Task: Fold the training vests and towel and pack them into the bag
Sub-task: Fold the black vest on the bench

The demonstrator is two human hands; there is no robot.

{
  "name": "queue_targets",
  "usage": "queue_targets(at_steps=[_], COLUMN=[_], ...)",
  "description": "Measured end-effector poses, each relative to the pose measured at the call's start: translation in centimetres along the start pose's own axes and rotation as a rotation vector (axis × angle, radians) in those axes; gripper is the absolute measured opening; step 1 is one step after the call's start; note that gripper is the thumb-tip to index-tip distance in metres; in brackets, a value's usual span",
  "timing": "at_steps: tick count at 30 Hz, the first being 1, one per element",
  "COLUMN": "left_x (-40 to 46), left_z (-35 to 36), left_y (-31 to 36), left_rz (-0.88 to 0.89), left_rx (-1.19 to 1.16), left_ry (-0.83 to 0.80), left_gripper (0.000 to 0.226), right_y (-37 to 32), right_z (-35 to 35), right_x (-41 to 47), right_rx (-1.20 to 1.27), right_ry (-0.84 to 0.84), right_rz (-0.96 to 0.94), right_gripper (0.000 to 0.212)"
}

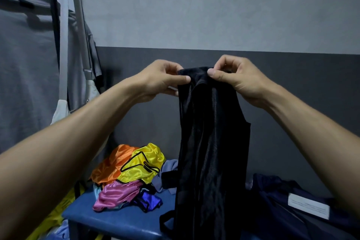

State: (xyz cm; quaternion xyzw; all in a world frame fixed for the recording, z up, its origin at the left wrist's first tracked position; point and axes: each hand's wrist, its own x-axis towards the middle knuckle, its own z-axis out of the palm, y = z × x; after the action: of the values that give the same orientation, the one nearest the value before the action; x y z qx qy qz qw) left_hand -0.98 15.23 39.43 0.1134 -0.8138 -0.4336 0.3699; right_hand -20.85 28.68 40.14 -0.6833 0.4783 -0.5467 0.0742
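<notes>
Item — bag (288, 206): dark navy, slumped on the blue counter (116, 218) to the right of the black vest, a white printed label on its upper side. Its mouth is not clearly shown, so its contents cannot be told.

Item — black vest (210, 142): glossy mesh fabric, held up above the counter, hanging straight down in a narrow drape; its lower end reaches the counter near the front edge. A strap loop shows at its lower left.

Item — heap of loose vests on the counter, left of the black vest: orange vest (109, 165) at the back left, yellow vest (144, 165) with black trim against it, pink vest (116, 195) in front, a royal blue vest (150, 200) just beside the pink. A grey-blue cloth (167, 169) lies between the heap and the black vest — towel or vest cannot be told.

Item — left hand (161, 80): raised, arm stretched forward, thumb and fingers pinching the top left corner of the black vest.

Item — right hand (233, 76): raised at the same height, thumb pressed against curled fingers, pinching the top right corner. The two hands sit close together, the vest's top edge bunched between them.

Item — clothes rack (64, 45): far left of the black vest, with grey garments hanging.
</notes>
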Motion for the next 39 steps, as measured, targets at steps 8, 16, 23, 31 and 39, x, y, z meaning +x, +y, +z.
queue_targets(at_steps=[8,16,23,31,39], left_x=[1.2,0.8,-0.3,0.5,0.9], left_z=[1.4,2.1,3.4,4.6,4.7], left_y=[1.1,-0.7,-1.2,-2.9,-3.1], left_rz=[0.213,0.314,0.209,0.220,0.178], left_rx=[0.385,0.243,0.037,0.221,-0.080], left_ry=[0.113,0.172,0.132,0.352,0.214], left_gripper=[0.011,0.016,0.022,0.007,0.011], right_y=[1.7,2.1,2.7,3.3,3.8], right_z=[1.3,1.9,1.9,1.4,-1.0], right_x=[-0.2,0.7,1.7,1.6,-0.1], right_rx=[-0.098,-0.261,-0.369,-0.274,-0.078], right_ry=[0.165,0.388,0.470,0.348,0.063], right_rz=[-0.029,-0.071,-0.087,-0.101,0.001], right_gripper=[0.023,0.023,0.029,0.027,0.014])
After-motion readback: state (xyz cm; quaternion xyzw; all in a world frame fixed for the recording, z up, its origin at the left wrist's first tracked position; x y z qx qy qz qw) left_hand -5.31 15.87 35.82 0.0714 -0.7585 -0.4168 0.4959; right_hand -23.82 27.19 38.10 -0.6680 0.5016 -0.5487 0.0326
